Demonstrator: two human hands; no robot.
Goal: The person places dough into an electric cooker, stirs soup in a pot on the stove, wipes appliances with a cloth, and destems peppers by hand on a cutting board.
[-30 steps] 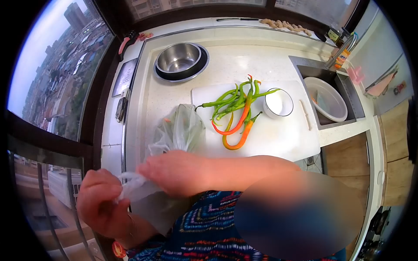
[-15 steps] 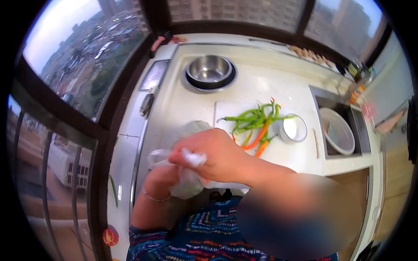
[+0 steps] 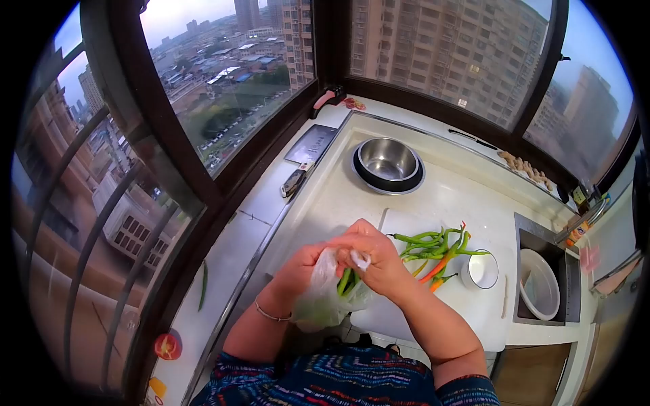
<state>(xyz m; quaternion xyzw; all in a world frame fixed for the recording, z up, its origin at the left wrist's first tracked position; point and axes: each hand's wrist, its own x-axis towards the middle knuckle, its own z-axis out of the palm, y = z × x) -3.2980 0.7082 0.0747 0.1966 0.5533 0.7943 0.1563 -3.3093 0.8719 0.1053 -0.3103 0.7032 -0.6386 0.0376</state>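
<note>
A thin translucent plastic bag (image 3: 321,308) hangs between my hands, with green chili peppers (image 3: 347,281) showing through its side. My left hand (image 3: 301,268) is closed on the bag's upper left edge. Close beside it, my right hand (image 3: 372,256) pinches a twisted white end of the same bag; the fingers of both hands nearly meet. Right of my right hand, a pile of green and orange-red chili peppers (image 3: 433,245) lies on a white cutting board (image 3: 467,314). A small white bowl (image 3: 482,272) stands on the board beside the pile, touching or nearly touching a pepper tip.
Stacked metal bowls (image 3: 388,162) stand at the back of the counter. A cleaver (image 3: 313,144) lies on the left ledge, with a knife (image 3: 472,139) on the back ledge near ginger pieces (image 3: 525,169). To the right, a white basin (image 3: 539,284) sits in the sink (image 3: 570,298).
The view has tilted up and shifted left. My right hand has moved from across my left hand to beside it, and peppers now show in the bag.
</note>
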